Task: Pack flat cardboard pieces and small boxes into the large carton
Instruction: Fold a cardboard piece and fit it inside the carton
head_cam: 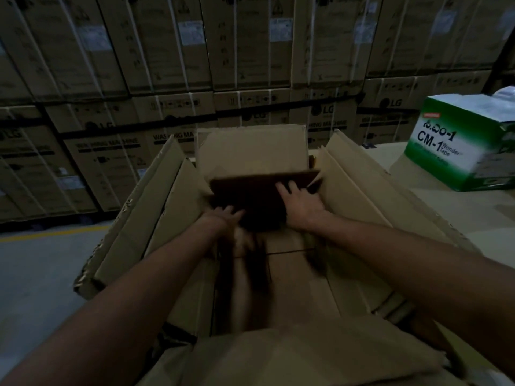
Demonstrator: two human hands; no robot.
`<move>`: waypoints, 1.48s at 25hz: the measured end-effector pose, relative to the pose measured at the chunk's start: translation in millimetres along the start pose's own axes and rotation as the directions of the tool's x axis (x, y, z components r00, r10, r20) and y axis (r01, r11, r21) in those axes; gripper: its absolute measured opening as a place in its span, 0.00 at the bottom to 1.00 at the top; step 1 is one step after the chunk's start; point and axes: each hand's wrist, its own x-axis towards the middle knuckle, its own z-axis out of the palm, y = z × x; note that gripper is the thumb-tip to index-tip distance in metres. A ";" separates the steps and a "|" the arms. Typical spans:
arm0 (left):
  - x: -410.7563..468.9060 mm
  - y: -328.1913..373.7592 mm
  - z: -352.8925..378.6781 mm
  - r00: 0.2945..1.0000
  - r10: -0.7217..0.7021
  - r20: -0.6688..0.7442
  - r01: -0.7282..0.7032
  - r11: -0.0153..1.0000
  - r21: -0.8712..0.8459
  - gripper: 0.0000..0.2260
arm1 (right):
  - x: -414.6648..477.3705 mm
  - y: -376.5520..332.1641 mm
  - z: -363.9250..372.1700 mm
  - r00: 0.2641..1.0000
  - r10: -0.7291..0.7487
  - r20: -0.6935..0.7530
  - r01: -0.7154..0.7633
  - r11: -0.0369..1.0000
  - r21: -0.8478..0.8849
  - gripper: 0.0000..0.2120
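**Bottom of frame.** The near flap (306,355) of the large carton (351,196) folds outward toward the viewer. Both forearms pass over it and reach down into the carton at centre frame.

**Left hand** (226,215). It sits just left of centre, at the near left corner of the flat cardboard piece (250,190). Motion blur hides the fingers, so it cannot be told whether they grip the edge or only touch it.

**Right hand** (301,201). It lies right of centre, palm down on the piece. The fingers are straight and spread, pressing near its far right edge.

**Task item.** The piece is a dark sheet inside the carton at the far end. It appears tilted, with its far edge against the upright far flap (250,149).

**Recommended procedure for this step (a judgement):**
1. Press evenly with both palms until the sheet seats flat on the carton bottom.
2. Square its edges to the carton walls, because a skewed sheet costs room for small boxes.
3. Hold the fingertips out of the gap between sheet and wall.
4. Leave the side flaps turned outward.

**Right of frame.** A green and white box (451,151) stands on a pale surface, well apart from the carton.

**Top of frame.** Stacked cartons (167,51) fill the background.
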 end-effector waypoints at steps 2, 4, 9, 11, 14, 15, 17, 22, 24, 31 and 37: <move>12.4 -14.7 -10.5 0.983 -0.079 -0.163 0.087 0.995 0.043 0.42 | 27.9 9.3 -14.2 0.996 0.028 -0.084 -0.030 0.999 -0.030 0.51; 25.1 -32.6 -17.1 0.958 -0.169 -0.232 0.177 0.984 0.016 0.41 | 53.1 23.0 -24.2 0.996 0.083 -0.015 -0.084 0.996 -0.028 0.51; 51.7 -58.8 -9.2 0.928 -0.210 -0.309 0.266 0.952 0.152 0.36 | 93.2 44.6 3.6 0.989 0.080 0.121 -0.058 0.983 -0.172 0.46; 60.3 -56.5 -4.3 0.938 -0.183 -0.294 0.247 0.949 0.198 0.37 | 99.2 47.5 20.9 0.991 0.072 0.109 -0.041 0.965 -0.261 0.48; 67.0 -52.1 -3.0 0.943 -0.185 -0.276 0.243 0.950 0.194 0.38 | 99.8 45.3 32.8 0.995 0.078 0.062 -0.050 0.932 -0.360 0.48; 66.7 -50.7 -5.1 0.941 -0.188 -0.281 0.248 0.949 0.196 0.38 | 99.6 44.7 33.8 0.998 0.062 0.033 -0.045 0.924 -0.381 0.46; 65.3 -48.8 -11.0 0.945 -0.191 -0.265 0.246 0.951 0.188 0.38 | 96.2 45.5 33.2 0.999 0.033 -0.028 -0.041 0.927 -0.372 0.44; 67.9 -48.0 -13.5 0.961 -0.192 -0.198 0.234 0.947 0.220 0.44 | 92.7 60.3 36.0 0.997 -0.017 -0.080 -0.011 0.942 -0.335 0.40; 70.5 -46.1 -6.3 0.958 -0.197 -0.206 0.242 0.945 0.221 0.43 | 97.1 60.5 43.1 0.997 -0.027 -0.068 0.001 0.933 -0.360 0.38; 62.5 -48.4 7.3 0.972 -0.144 -0.187 0.200 0.924 0.326 0.41 | 79.7 45.8 37.8 0.997 0.036 -0.063 -0.058 0.908 -0.415 0.41; 29.2 -36.2 -4.4 0.976 -0.102 -0.190 0.150 0.956 0.254 0.37 | 35.0 35.1 25.7 0.986 0.019 -0.167 -0.103 0.855 -0.509 0.19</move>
